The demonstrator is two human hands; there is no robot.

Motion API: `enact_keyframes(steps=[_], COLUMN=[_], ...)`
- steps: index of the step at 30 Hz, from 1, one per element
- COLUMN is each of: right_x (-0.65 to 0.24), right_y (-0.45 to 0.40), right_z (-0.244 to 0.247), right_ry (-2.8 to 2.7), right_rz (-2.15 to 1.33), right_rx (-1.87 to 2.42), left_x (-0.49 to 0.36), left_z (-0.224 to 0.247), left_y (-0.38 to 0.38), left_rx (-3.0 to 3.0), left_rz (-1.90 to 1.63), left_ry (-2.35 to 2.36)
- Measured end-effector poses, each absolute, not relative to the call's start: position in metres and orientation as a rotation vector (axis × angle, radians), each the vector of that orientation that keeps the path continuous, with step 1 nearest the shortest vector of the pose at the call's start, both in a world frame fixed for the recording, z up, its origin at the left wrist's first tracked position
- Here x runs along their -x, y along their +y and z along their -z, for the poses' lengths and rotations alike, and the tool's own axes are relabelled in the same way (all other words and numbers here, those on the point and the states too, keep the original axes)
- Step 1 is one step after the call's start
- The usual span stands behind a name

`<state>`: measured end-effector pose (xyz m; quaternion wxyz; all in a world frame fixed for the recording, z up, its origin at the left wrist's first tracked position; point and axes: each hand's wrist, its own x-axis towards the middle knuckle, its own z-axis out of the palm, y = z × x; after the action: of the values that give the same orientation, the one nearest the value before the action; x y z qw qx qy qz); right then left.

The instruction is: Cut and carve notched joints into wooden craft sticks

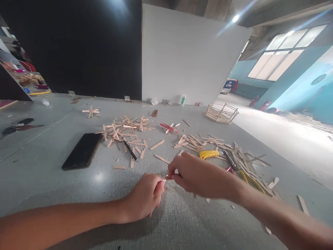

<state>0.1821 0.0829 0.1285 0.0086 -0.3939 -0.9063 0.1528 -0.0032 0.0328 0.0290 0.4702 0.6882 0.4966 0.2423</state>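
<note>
Near the table's front my left hand [146,195] is closed, its fingers wrapped round a small wooden piece [164,179] that mostly hides in the grip. My right hand [184,171] meets it from the right, thumb and finger pinching the same small piece. Just beyond the hands lie loose wooden sticks [162,159]. A black pen [130,150] rests among the sticks to the left. Right of my right hand is a yellow-handled cutter [208,154], with scissors [244,170] beside it, partly over a heap of sticks [238,156].
A black phone [82,151] lies on the grey table [52,180] at the left. Star-shaped stick pieces [91,111], a red tool [168,128], a glue bottle [183,100] and a stick frame [221,113] are farther back, before an upright panel [189,55].
</note>
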Motion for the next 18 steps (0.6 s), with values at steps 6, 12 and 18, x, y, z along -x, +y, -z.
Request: enact_keyframes(steps=[6,12,18], right_x=[-0.187,-0.220,-0.216], right_y=[0.074,0.017,0.013], right_z=[-0.135,-0.045,-0.047], right_ry=[-2.752,-2.660,-2.836], right_rz=[-0.490,-0.101,0.087], right_rx=[1.291,1.165,1.022], left_x=[0.003,0.003,0.002], left_z=[-0.030,-0.029,-0.030], left_y=[0.031,0.031,0.033], left_rx=[-1.669,-1.636,-1.633], left_rz=[-0.597,-0.601,-0.598], left_ry=[1.219,1.186,1.187])
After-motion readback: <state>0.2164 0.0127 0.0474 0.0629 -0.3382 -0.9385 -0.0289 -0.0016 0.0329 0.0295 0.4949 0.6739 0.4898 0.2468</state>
